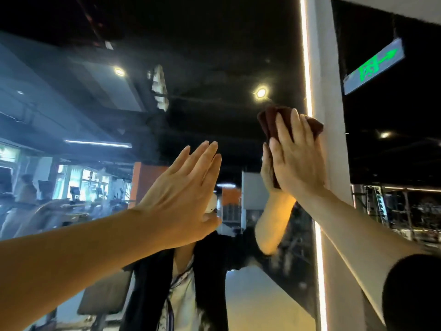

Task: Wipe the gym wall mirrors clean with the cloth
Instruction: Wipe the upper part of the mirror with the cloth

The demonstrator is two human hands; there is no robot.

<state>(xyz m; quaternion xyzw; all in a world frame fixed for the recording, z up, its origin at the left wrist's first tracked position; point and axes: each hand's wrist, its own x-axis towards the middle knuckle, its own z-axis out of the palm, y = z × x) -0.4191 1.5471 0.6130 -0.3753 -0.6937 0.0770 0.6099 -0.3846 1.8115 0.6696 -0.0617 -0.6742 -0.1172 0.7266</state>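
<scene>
The wall mirror (202,96) fills the left and middle of the view and reflects the gym and my own body. My right hand (298,158) presses a dark brown cloth (269,120) flat against the glass high up, right at the mirror's lit right edge. The cloth's top bunches above my fingertips; the rest is hidden under my palm. My left hand (186,194) is raised in front of the mirror, left of the cloth, fingers straight and held together, holding nothing.
A glowing light strip (307,68) runs down the mirror's right edge beside a white pillar (331,115). A green exit sign (374,65) hangs at the upper right. Gym machines and racks stand at the far right (393,211).
</scene>
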